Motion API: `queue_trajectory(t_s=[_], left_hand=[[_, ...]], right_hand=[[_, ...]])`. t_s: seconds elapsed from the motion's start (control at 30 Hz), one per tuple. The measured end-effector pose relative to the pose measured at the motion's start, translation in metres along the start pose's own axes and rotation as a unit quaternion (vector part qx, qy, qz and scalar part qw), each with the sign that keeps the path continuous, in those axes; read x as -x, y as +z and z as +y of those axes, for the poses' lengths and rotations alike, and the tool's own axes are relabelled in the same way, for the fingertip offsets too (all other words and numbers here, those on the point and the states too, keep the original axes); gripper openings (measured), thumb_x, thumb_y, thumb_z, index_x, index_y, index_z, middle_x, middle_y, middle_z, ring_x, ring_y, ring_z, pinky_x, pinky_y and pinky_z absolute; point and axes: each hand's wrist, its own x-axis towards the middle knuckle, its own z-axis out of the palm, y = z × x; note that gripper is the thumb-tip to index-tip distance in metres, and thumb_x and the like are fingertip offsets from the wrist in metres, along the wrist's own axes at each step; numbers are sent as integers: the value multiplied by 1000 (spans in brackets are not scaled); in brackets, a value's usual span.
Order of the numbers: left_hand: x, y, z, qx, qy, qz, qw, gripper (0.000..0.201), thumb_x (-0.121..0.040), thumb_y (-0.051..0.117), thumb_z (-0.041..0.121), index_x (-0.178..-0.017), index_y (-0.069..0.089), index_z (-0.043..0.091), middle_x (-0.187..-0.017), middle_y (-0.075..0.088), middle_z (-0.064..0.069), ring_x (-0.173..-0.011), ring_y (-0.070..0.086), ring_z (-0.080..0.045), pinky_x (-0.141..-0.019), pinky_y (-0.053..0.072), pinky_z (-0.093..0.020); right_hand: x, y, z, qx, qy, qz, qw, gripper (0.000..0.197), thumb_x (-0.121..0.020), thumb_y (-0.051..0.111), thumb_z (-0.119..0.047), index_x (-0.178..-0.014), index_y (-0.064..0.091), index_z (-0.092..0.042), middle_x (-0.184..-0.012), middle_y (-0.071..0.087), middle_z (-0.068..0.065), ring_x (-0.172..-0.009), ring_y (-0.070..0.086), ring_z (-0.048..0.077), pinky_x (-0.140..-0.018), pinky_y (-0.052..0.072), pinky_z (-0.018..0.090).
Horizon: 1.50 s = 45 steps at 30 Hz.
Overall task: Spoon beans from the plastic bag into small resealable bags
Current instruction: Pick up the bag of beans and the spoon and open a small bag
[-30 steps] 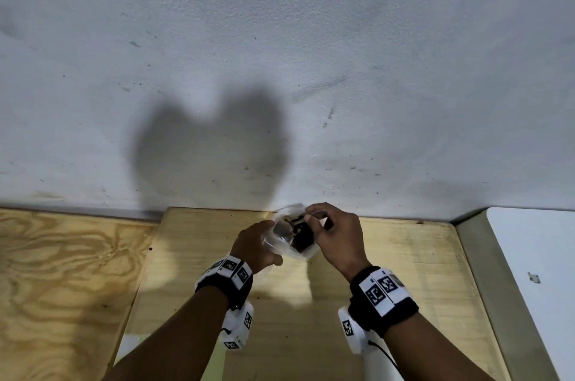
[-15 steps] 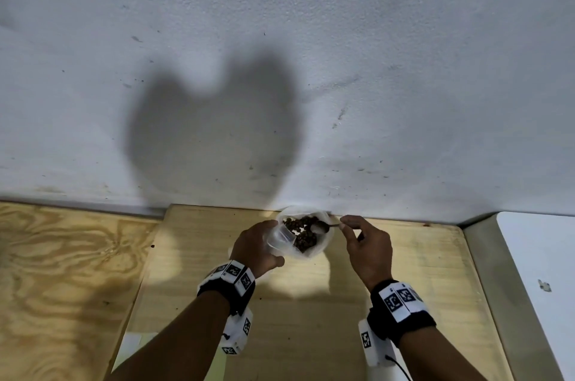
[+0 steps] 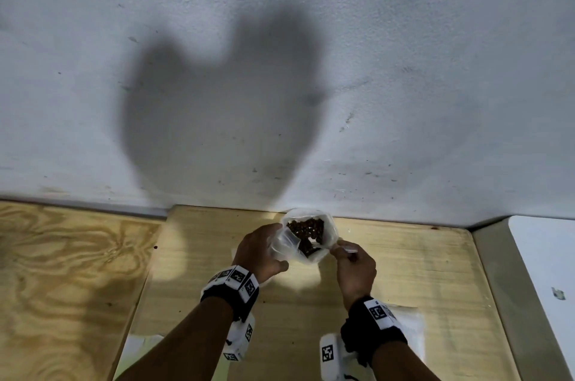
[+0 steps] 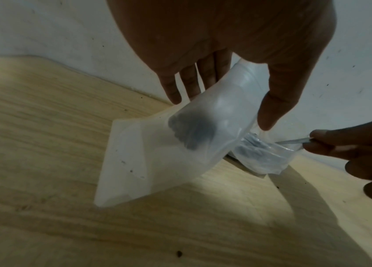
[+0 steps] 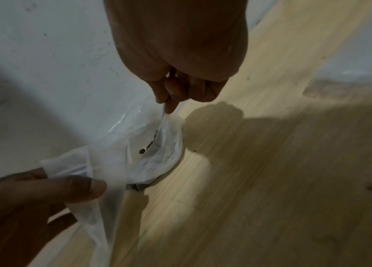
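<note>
A clear plastic bag (image 3: pixel 328 226) of brown beans (image 3: pixel 306 229) stands open against the wall. My left hand (image 3: pixel 259 251) pinches a small frosted resealable bag (image 3: pixel 280 245) by its top, between thumb and fingers, right beside the big bag. In the left wrist view that small bag (image 4: pixel 157 159) hangs tilted with a dark clump of beans inside. My right hand (image 3: pixel 350 257) pinches a thin spoon handle (image 4: pixel 294 141) at the big bag's right rim. The handle (image 5: pixel 163 112) runs down into the bag, and the spoon's bowl is hidden.
A light wooden table (image 3: pixel 404 271) meets a white wall (image 3: pixel 404 100) just behind the bag. A second plywood surface (image 3: pixel 62 271) lies to the left and a white panel (image 3: pixel 544 271) to the right. Flat pale bags (image 3: pixel 412 329) lie near the front edge.
My right hand pulled away from over the small bag to the right, then came down to the big bag's near right rim with the spoon. My left hand kept holding the small bag.
</note>
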Motion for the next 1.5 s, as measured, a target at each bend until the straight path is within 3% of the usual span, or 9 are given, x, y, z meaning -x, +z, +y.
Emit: queue_trajectory(t_s=[0.3,0.47,0.67,0.77,0.87,1.17,1.3,1.4,1.5], left_hand=[[-8,-6,5,15,-37,-29,999,91,-58,89,30,-140,48,26,-138,55,5,-119,56,-17,-98,46,-27],[-8,-7,8,10,-46,-36,998,97,-56,90,30,-142,45,24,-141,53,4,-123,53,-17,-100,43,-25],[-7,-9,13,2,-51,-38,998,101,-58,90,30,-145,40,22,-146,48,2,-129,49,-17,-105,38,-25],[-5,-10,17,-3,-51,-40,998,100,-60,89,28,-146,39,22,-147,47,2,-130,48,-18,-107,38,-26],[-4,-11,19,0,-58,-42,997,99,-61,89,26,-146,39,22,-147,47,1,-130,48,-19,-108,39,-28],[-4,-13,22,22,-77,-49,996,93,-61,89,22,-143,44,21,-142,51,1,-118,55,-15,-93,44,-22],[-2,-14,22,49,-88,-44,994,97,-58,90,22,-143,44,21,-143,50,0,-126,51,-19,-103,42,-25],[1,-13,19,96,-97,-21,990,94,-53,92,18,-137,49,22,-135,54,1,-113,55,-16,-93,46,-24],[8,-11,16,114,-79,14,990,91,-49,93,22,-130,51,23,-128,56,2,-106,55,-13,-87,46,-23]], right_hand=[[-12,-24,-20,-68,31,31,997,9,-82,74,-6,-79,78,-14,-90,77,4,-86,72,22,-87,57,41],[-11,-43,-35,-126,11,6,992,15,-85,70,1,-76,75,-10,-91,75,17,-61,56,12,-67,46,33],[-6,-50,-61,-160,3,-42,986,9,-86,71,-1,-79,73,-7,-82,72,14,-47,50,2,-48,36,20],[-6,-40,-70,-123,-51,-51,990,23,-82,73,0,-69,75,-19,-78,74,5,-61,59,12,-57,42,27],[-3,-28,-80,-17,-147,-68,987,27,-79,76,-3,-70,74,-29,-71,73,-13,-66,64,4,-65,48,25],[10,-15,-116,144,-335,-169,916,14,-85,75,-24,-93,76,-35,-85,75,-16,-72,66,0,-65,50,19],[2,-30,-113,40,-264,-117,957,21,-87,73,-14,-86,72,-35,-85,74,-13,-75,67,3,-67,50,19],[-4,-43,-95,-13,-176,-43,983,19,-91,65,-8,-86,72,-25,-89,75,-9,-87,69,10,-74,52,26],[-5,-47,-73,10,-108,-30,994,18,-93,62,-10,-83,73,-21,-81,75,-5,-76,67,6,-73,49,29]])
